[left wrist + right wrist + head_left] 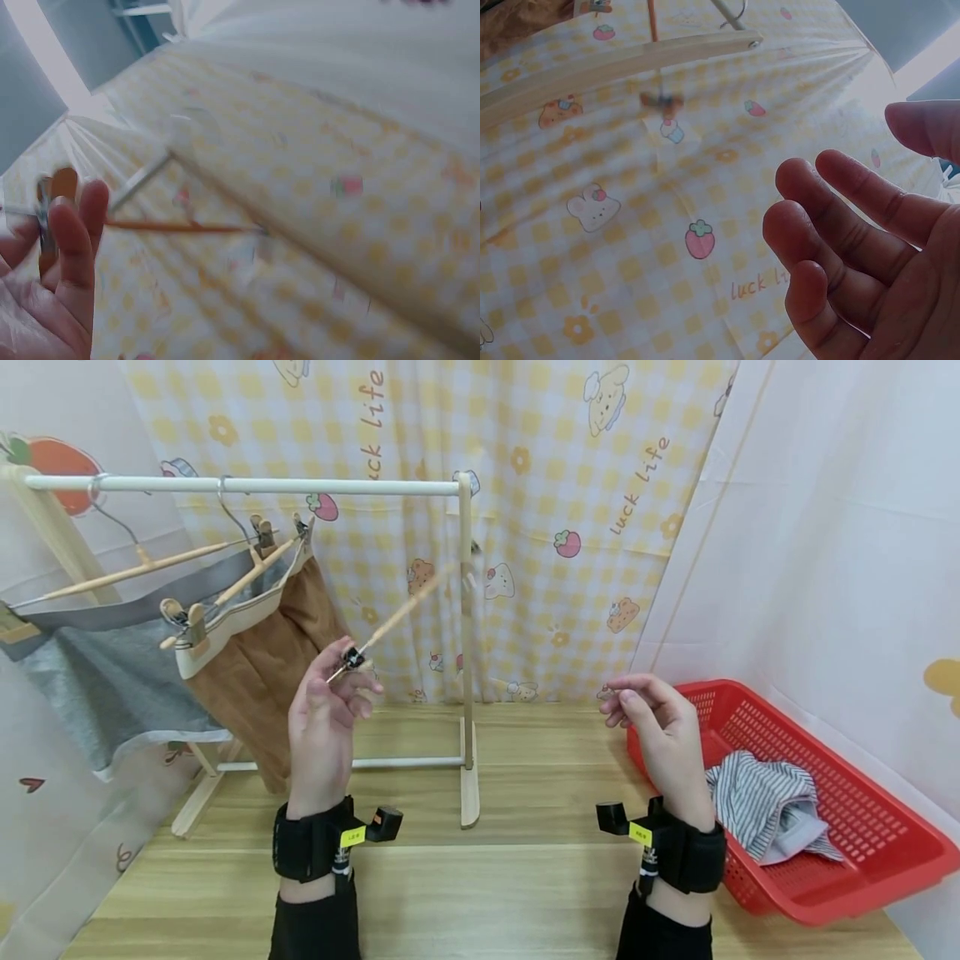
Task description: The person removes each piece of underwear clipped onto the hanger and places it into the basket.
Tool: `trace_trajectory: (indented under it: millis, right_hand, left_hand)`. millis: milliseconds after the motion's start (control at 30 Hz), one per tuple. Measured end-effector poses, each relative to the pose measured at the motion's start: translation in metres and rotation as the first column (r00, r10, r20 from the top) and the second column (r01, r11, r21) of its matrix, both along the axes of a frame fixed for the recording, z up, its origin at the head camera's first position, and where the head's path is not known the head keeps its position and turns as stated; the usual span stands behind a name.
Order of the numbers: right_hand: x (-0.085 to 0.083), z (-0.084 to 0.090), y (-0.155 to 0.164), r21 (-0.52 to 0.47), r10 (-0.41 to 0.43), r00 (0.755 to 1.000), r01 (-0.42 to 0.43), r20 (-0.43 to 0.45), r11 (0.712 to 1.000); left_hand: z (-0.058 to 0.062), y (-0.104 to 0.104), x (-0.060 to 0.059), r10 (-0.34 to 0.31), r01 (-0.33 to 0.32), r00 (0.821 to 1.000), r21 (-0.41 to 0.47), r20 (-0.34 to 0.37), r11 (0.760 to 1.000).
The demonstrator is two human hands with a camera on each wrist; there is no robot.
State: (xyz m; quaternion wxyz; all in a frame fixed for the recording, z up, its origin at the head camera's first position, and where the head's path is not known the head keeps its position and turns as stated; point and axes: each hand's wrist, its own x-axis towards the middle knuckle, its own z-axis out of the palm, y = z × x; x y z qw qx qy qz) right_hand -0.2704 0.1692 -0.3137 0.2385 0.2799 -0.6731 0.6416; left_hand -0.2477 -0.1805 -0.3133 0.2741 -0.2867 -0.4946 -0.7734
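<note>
Left hand (324, 706) pinches one clip end of a wooden hanger (401, 610), which slants up from the fingertips toward the rack post (467, 635). Right hand (660, 727) hangs relaxed, holding nothing, just beside the basket (862, 827). A steadier hold probably means gripping nearer the hanger's middle. Open room lies between the hands; the post stands close beyond the fingertips.
</note>
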Motion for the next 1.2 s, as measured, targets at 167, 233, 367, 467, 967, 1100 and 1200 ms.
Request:
trace_trajectory:
  millis: [167, 233, 367, 467, 967, 1100, 1200]
  right_hand:
    - [-0.002, -0.001, 0.001, 0.004, 0.008, 1.000, -0.008, 0.004, 1.000]
    - [-0.003, 0.000, 0.000, -0.001, 0.012, 1.000, -0.012, 0.003, 1.000]
    - [-0.003, 0.001, 0.000, 0.003, 0.025, 1.000, -0.025, -0.006, 1.000]
    - [-0.002, 0.001, 0.000, 0.006, 0.024, 1.000, -0.024, -0.010, 1.000]
    - [0.000, -0.001, 0.001, 0.006, 0.001, 1.000, -0.001, 0.014, 1.000]
    - [-0.002, -0.002, 0.002, 0.025, 0.014, 1.000, -0.014, 0.005, 1.000]
    - [-0.002, -0.002, 0.002, 0.020, 0.008, 1.000, -0.008, 0.010, 1.000]
  left_hand:
    - [0.007, 0.013, 0.014, 0.013, -0.016, 0.999, 0.053, 0.046, 0.998]
    - [0.010, 0.017, 0.016, 0.018, -0.022, 0.999, 0.096, 0.043, 0.995]
    - [0.014, 0.021, 0.016, -0.035, 0.032, 0.999, 0.262, 0.008, 0.964]
    - [0.019, 0.021, 0.016, -0.100, 0.104, 0.994, 0.419, -0.033, 0.902]
    - [0.065, 0.025, 0.013, -0.162, 0.270, 0.963, 0.770, -0.215, 0.578]
    - [0.069, 0.025, 0.009, -0.125, 0.222, 0.975, 0.786, -0.183, 0.577]
    - [0.070, 0.024, 0.006, -0.118, 0.224, 0.975, 0.799, -0.190, 0.558]
